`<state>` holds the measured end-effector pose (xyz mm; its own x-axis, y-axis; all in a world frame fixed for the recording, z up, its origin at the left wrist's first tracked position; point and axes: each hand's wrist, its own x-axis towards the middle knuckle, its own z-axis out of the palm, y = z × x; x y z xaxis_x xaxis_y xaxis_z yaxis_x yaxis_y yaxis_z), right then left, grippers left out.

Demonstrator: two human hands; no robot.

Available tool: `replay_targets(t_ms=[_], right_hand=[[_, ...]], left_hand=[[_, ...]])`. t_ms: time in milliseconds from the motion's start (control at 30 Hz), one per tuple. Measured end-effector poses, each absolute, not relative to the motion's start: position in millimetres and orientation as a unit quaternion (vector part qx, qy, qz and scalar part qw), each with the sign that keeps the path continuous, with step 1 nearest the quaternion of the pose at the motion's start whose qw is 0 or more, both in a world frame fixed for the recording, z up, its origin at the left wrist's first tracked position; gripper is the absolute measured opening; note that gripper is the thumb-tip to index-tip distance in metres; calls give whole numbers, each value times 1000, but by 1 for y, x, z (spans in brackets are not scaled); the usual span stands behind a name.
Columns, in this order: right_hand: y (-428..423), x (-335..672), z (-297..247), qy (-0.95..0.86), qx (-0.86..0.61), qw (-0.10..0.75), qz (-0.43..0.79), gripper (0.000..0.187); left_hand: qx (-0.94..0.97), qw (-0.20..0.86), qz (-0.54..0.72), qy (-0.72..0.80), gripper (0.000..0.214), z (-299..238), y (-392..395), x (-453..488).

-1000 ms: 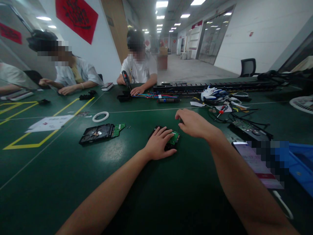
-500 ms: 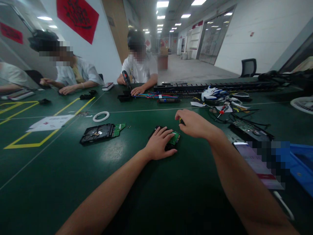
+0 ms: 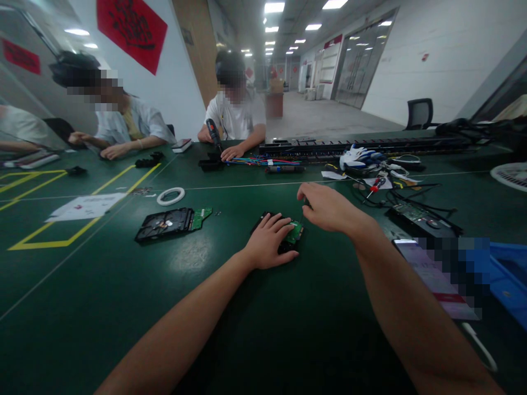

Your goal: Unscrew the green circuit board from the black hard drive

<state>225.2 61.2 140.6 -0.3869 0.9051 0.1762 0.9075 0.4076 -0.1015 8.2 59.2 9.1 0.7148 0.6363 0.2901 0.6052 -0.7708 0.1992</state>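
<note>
My left hand (image 3: pixel 269 241) lies flat with fingers spread over a black hard drive (image 3: pixel 295 241), pressing it to the table. The drive's green circuit board (image 3: pixel 295 231) shows past my fingertips; the rest is mostly under my palm. Just right of the drive, my right hand (image 3: pixel 325 206) is closed round a screwdriver. Only a dark bit of its handle and a thin shaft (image 3: pixel 302 220) pointing down at the board's edge are visible. Whether the tip touches a screw I cannot tell.
To the left lies another hard drive (image 3: pixel 164 225) with tiny screws beside it, near a white tape roll (image 3: pixel 170 196). At right are a third drive (image 3: pixel 426 219), a red-handled screwdriver (image 3: pixel 375 188), gloves (image 3: pixel 360 158), a phone (image 3: pixel 436 277) and a blue bin (image 3: pixel 508 274). A co-worker (image 3: pixel 234 118) opposite holds a power driver.
My right hand has shifted and turned very slightly, and less of the screwdriver's handle shows. The left hand and the hard drive have stayed put.
</note>
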Motion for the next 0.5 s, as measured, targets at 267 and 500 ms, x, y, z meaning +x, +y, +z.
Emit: replay_targets(t_ms=[267, 500], right_hand=[[62, 225, 142, -824, -557, 100, -21, 24], [63, 226, 142, -825, -556, 100, -22, 22]], left_hand=[[925, 47, 174, 334, 82, 10, 59, 8], [925, 48, 170, 335, 83, 9, 60, 8]])
